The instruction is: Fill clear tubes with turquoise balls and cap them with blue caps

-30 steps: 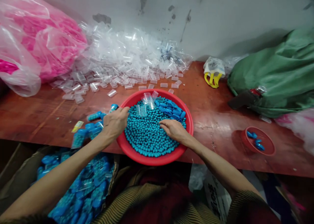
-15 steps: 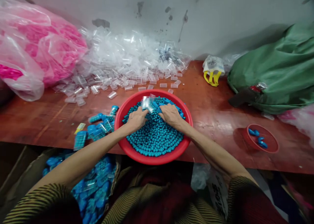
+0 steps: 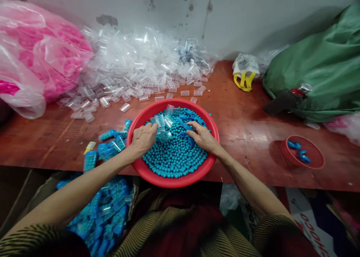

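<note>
A red basin (image 3: 146, 173) full of small teal balls (image 3: 174, 155) sits at the table's front edge. At its far side lie a few clear plastic tubes (image 3: 163, 120) and blue caps (image 3: 191, 119). My left hand (image 3: 143, 138) rests on the balls at the left, fingers curled around a clear tube (image 3: 164, 134) that points into the beads. My right hand (image 3: 203, 137) is on the balls at the right, fingers pinched on a blue cap (image 3: 186, 134).
A heap of clear tubes (image 3: 140, 65) lies against the wall, with a pink bag (image 3: 36, 58) left of it. Filled blue tubes (image 3: 108, 144) sit left of the basin, more in a box (image 3: 101, 215) below. A small red basket (image 3: 305, 157), a green bag (image 3: 317, 69) stand right.
Both hands went from the balls to the far side of the basin and came back toward the middle. The left now has a clear tube and the right a blue cap.
</note>
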Available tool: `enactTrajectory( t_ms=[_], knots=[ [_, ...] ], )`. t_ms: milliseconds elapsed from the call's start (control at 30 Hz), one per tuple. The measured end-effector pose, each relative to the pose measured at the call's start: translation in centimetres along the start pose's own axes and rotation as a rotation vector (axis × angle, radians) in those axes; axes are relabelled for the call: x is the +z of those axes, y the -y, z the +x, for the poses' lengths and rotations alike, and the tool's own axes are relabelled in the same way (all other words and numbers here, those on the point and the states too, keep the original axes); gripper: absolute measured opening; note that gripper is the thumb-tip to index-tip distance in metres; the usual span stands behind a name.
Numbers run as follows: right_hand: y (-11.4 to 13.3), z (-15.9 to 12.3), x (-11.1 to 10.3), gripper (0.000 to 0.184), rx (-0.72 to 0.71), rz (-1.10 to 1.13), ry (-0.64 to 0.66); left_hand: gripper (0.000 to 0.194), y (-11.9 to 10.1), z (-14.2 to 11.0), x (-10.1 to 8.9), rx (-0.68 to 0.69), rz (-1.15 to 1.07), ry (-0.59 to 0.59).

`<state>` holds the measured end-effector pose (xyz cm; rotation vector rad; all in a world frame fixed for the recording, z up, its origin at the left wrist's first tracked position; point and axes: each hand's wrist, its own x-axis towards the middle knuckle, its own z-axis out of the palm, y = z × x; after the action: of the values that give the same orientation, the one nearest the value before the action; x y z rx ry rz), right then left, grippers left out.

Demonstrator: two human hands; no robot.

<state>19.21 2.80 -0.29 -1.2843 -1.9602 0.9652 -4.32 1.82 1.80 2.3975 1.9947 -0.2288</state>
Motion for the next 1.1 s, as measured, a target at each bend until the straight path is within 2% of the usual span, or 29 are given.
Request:
enactTrajectory(
  t_ms=[100, 200, 333, 433, 567, 667, 767, 867, 933, 1000, 1100],
  knots=[
    [0.3, 0.1, -0.1, 0.028, 0.021, -0.072, -0.008, 0.034, -1.4, 0.4, -0.2, 0.073, -0.029, 0.058],
    [0.6, 0.1, -0.1, 0.033, -0.022, -0.138, 0.001, 0.036, -2.5, 1.3, 0.1, 0.075, -0.051, 0.144],
    [1.3, -0.5, -0.5, 0.036, -0.090, -0.143, -0.063, 0.035, -3.2, 2.2, 0.7, 0.164, -0.084, 0.155],
    [1.7, -1.1, -1.1, 0.032, -0.071, -0.109, -0.096, 0.034, -3.3, 2.2, 1.1, 0.214, -0.194, 0.166],
    [1.8, -1.6, -1.9, 0.027, 0.006, 0.035, -0.103, 0.023, -4.0, 2.2, 1.7, 0.207, -0.379, 0.234],
    [2.0, -1.6, -2.5, 0.038, 0.086, 0.272, 0.001, 0.013, -5.5, 3.0, 2.1, 0.241, -0.495, 0.271],
    [1.9, -1.6, -2.8, 0.041, 0.139, 0.380, 0.095, 0.010, -7.2, 4.4, 2.6, 0.253, -0.666, 0.310],
    [1.4, -1.8, -3.0, 0.032, 0.121, 0.261, 0.021, 0.007, -7.7, 5.4, 3.0, 0.260, -0.850, 0.382],
    [1.0, -1.9, -3.2, 0.027, 0.044, 0.112, -0.087, 0.016, -7.0, 5.5, 3.1, 0.249, -1.017, 0.456],
    [0.9, -1.9, -3.4, 0.023, -0.023, -0.017, -0.158, 0.022, -5.8, 5.2, 3.1, 0.183, -1.294, 0.572],
    [1.2, -1.9, -3.6, 0.022, -0.019, -0.035, -0.139, 0.030, -4.2, 4.5, 2.8, 0.044, -1.648, 0.721]
  ],
)
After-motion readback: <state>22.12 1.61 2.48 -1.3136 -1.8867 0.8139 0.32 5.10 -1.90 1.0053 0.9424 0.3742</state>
